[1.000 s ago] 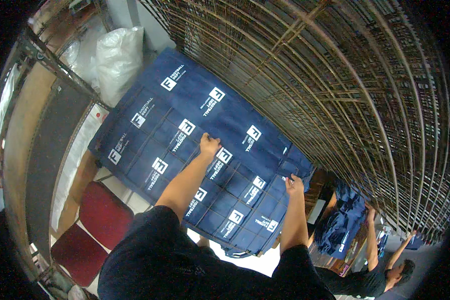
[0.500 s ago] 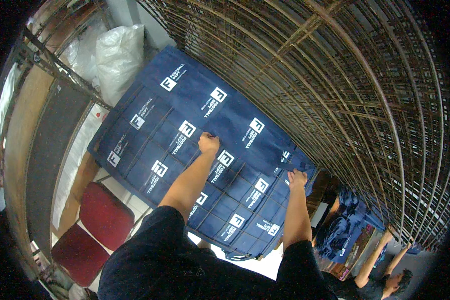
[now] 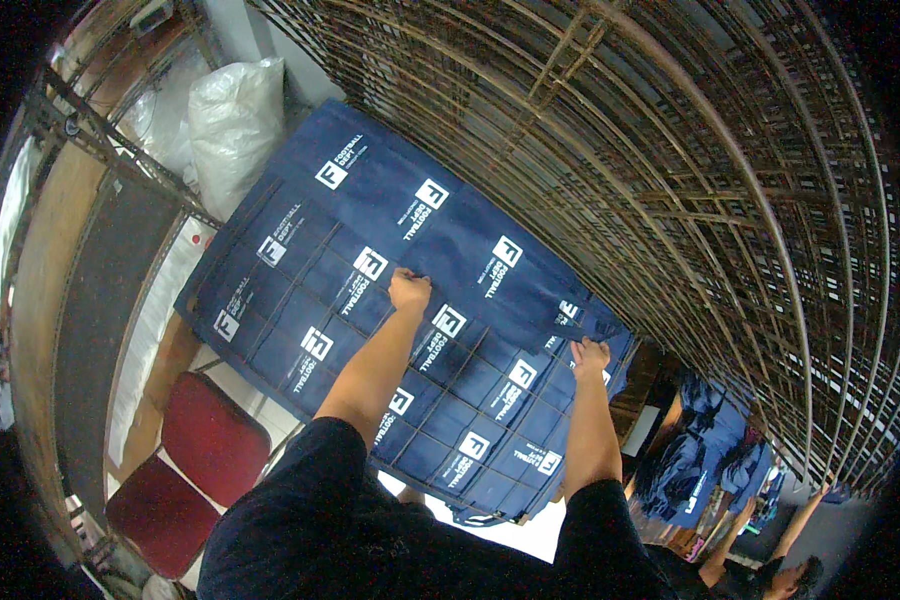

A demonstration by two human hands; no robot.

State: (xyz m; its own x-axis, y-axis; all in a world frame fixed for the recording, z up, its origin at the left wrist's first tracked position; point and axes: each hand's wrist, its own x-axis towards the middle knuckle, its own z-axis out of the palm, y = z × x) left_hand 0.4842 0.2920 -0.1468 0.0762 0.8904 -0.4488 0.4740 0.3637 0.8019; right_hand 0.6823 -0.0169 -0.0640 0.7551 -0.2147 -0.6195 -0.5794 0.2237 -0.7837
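Note:
Navy blue fabric pieces (image 3: 380, 200) with white printed marks lie spread in rows over a wire mesh rack (image 3: 448, 385) in front of me. At the middle, my left hand (image 3: 410, 290) is closed in a pinch on the near edge of one navy piece. My right hand (image 3: 590, 355) pinches that sheet's edge farther right, close to the rack's right end. Between the two hands the edge looks slightly raised off the mesh. Thin wires show across the nearer pieces.
Tilted wire racks (image 3: 610, 130) rise in a dense stack on the right. A white plastic sack (image 3: 235, 125) stands at the far left. Red chairs (image 3: 213, 435) are at the lower left. A co-worker's arms (image 3: 800, 520) reach up at the lower right near hanging navy fabric (image 3: 695, 460).
Both my hands have shifted very slightly left, keeping their pinch on the fabric, whose edge by my right hand now shows more raised. The co-worker's nearer hand has moved lower.

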